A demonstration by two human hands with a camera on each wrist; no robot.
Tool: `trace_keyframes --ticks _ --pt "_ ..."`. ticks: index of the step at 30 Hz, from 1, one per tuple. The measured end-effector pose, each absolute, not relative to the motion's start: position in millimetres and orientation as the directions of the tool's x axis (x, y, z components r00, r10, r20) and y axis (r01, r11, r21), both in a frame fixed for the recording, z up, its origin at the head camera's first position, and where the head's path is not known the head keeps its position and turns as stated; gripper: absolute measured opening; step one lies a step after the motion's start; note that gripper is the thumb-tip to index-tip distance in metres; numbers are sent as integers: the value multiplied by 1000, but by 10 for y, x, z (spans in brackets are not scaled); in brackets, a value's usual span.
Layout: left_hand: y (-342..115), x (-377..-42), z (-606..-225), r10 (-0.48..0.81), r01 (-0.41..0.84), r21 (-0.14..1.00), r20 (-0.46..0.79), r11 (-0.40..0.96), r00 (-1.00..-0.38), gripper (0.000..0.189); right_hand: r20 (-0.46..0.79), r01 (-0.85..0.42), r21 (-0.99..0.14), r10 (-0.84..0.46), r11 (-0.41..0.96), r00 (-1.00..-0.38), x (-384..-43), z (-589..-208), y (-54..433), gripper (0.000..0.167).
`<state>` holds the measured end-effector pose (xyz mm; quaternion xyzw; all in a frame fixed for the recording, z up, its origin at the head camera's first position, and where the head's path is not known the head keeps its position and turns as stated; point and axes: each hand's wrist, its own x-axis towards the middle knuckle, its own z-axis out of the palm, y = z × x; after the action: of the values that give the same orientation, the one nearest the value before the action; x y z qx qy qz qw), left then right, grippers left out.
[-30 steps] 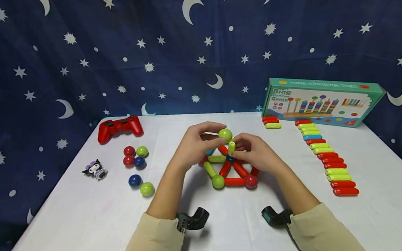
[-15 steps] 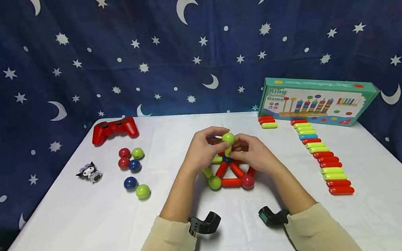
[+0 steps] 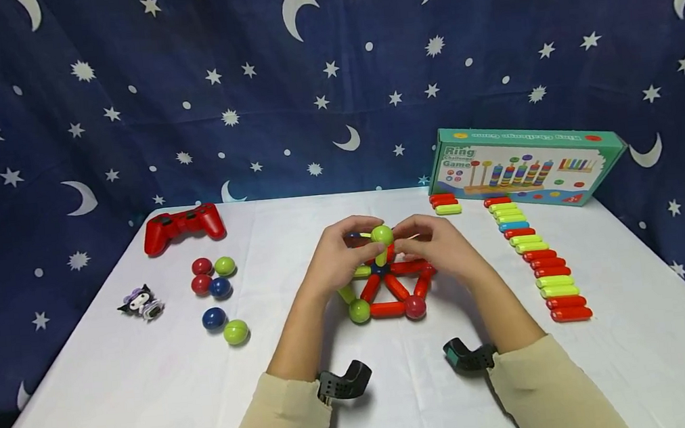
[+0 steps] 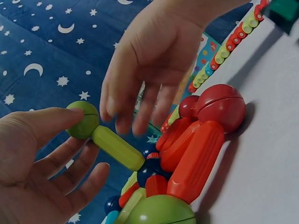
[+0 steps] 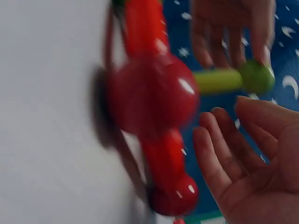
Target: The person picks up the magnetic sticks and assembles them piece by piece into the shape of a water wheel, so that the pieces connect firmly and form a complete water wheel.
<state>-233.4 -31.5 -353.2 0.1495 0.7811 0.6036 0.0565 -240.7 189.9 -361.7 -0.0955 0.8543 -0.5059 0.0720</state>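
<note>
A green ball [image 3: 383, 235] sits on top of an upright yellow-green stick [image 4: 119, 148], which rises from the blue centre ball [image 4: 153, 173] of a flat ball-and-stick frame. My left hand [image 3: 341, 258] pinches the green ball, its thumb on the near side. Beside the ball, my right hand [image 5: 252, 163] is held with fingers loosely bent, apart from it and holding nothing. Around the frame, red sticks [image 3: 387, 310] join a red ball [image 3: 415, 307] and another green ball [image 3: 360, 311]. My left hand covers the frame's far left part in the head view.
Loose red, blue and green balls [image 3: 214, 318] lie to the left, near a small figurine [image 3: 141, 303] and a red game controller [image 3: 184, 228]. Rows of sticks [image 3: 556, 281] run down the right side, before a green box [image 3: 524, 165].
My left hand has brought the green ball onto the top of the upright stick. My right hand has let go of that stick and moved slightly right.
</note>
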Motion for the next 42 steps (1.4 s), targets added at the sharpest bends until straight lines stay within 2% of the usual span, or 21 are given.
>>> trace_keyframes --ticks 3,5,10,16,25,29,32,38,42 --pt "-305 -2349 -3546 313 159 966 90 203 -945 36 0 -75 -888 -165 454 -986 -2520 -3549 2107 37" --pt "-285 -2354 -3557 331 158 969 88 192 -940 37 33 -87 -859 -114 504 -993 -2621 -3525 2289 36" --pt "-251 -2337 -3583 358 146 972 72 184 -931 37 26 -45 -652 -37 757 -999 -2866 -3510 2693 37" --pt "-248 -2345 -3582 352 155 970 80 189 -932 38 -111 -21 -418 -74 908 -991 -3073 -3485 2799 46" --pt "-285 -2351 -3585 341 134 974 64 185 -938 38 -162 -69 -294 -121 953 -979 -3187 -3547 2724 39" --pt "-302 -2343 -3594 339 127 976 60 178 -939 38 -176 -89 -285 -143 954 -974 -3163 -3582 2691 30" --pt "-308 -2340 -3593 333 121 978 58 172 -941 38 -187 -121 -326 -190 938 -964 -3124 -3548 2658 26" --pt "-311 -2357 -3572 332 131 978 70 164 -941 38 -161 -190 -583 -342 790 -926 -2972 -3282 2522 30" --pt "-323 -2362 -3570 330 125 978 64 167 -942 38 -206 -194 -668 -430 718 -879 -2817 -3084 2365 31"
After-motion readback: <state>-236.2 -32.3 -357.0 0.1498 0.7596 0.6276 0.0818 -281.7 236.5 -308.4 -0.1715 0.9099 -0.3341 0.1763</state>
